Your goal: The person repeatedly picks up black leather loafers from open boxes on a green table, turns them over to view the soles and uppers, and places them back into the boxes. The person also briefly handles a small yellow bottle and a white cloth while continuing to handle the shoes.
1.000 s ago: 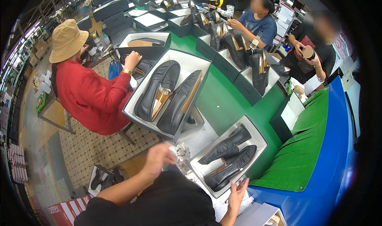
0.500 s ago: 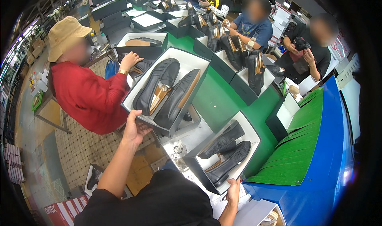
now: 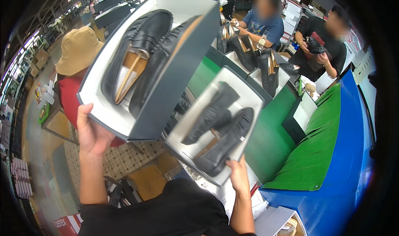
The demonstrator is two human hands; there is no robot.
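Note:
My left hand (image 3: 94, 135) grips the near end of an open dark shoebox (image 3: 185, 63), thumb over its rim, and holds it raised and tilted. A pair of black loafers (image 3: 143, 38) with tan insoles lies in its white inside. Lower and to the right, my right hand (image 3: 238, 175) grips the near corner of a second open shoebox (image 3: 183, 128), also tilted. Another pair of black shoes (image 3: 224, 146) rests in that one, slightly blurred. Fingers of both hands are partly hidden beneath the boxes.
Across the green table (image 3: 266, 138) stand more boxes with black shoes (image 3: 268, 74). A blue machine (image 3: 347, 140) with green strips (image 3: 305, 157) borders the right. A person in a tan hat (image 3: 79, 51) is close on the left; others work across the table. A grey box (image 3: 276, 221) sits lower right.
My left hand has lifted its shoebox up and left, nearer to me, so it now covers much of the person in red. My right hand has raised its shoebox up and left off the table's edge.

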